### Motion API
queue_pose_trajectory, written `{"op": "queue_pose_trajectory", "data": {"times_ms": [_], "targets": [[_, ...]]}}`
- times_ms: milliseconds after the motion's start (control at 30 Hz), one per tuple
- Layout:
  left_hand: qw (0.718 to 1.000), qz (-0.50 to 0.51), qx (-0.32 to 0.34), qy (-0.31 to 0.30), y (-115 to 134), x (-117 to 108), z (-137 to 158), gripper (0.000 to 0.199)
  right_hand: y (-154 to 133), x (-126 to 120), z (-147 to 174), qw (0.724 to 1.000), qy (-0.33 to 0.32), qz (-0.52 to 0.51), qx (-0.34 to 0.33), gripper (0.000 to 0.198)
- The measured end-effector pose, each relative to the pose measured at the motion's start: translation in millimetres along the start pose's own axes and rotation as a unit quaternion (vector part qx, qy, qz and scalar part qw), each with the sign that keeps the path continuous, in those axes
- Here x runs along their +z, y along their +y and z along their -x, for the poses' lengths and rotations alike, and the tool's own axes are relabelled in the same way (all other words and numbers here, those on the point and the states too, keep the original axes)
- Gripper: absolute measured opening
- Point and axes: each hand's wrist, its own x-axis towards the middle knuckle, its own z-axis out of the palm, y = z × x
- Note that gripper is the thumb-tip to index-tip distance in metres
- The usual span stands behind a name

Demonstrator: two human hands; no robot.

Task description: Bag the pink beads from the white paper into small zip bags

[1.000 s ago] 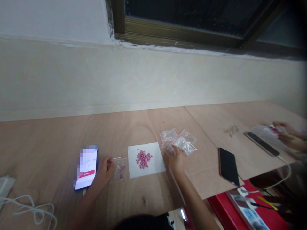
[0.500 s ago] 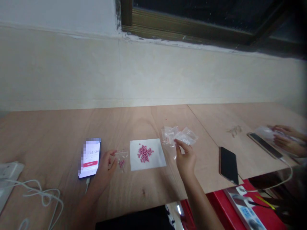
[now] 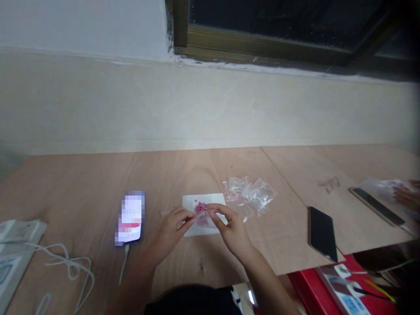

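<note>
Both hands meet over a white sheet of paper (image 3: 216, 199) that bears a heap of small pink beads (image 3: 200, 206). My left hand (image 3: 173, 225) pinches the left side of a small clear plastic bag (image 3: 202, 218). On its right side, my right hand (image 3: 231, 223) pinches the same bag between thumb and finger. Pink shows through the clear plastic; I cannot tell whether those beads lie inside it or beneath it. Another clear bag (image 3: 166, 213) lies left of the paper, mostly hidden by my left hand.
More clear bags (image 3: 251, 194) lie in a pile right of the paper. A lit phone (image 3: 131, 218) on a cable is at left, beside a white power strip (image 3: 19, 249). A dark phone (image 3: 322, 234) lies at right, and another person's hand (image 3: 408, 194) is at the far right.
My right hand has moved left from the bag pile to the paper, and a bag is now between both hands. My left hand has left the bag with beads and moved right.
</note>
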Motion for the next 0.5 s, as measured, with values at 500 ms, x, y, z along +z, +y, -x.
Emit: {"op": "queue_pose_trajectory", "data": {"times_ms": [500], "targets": [[0.996, 0.012, -0.086, 0.012, 7, 5, 29, 0.024, -12, 40, 33, 0.993, -0.075, 0.058, 0.074, 0.014]]}}
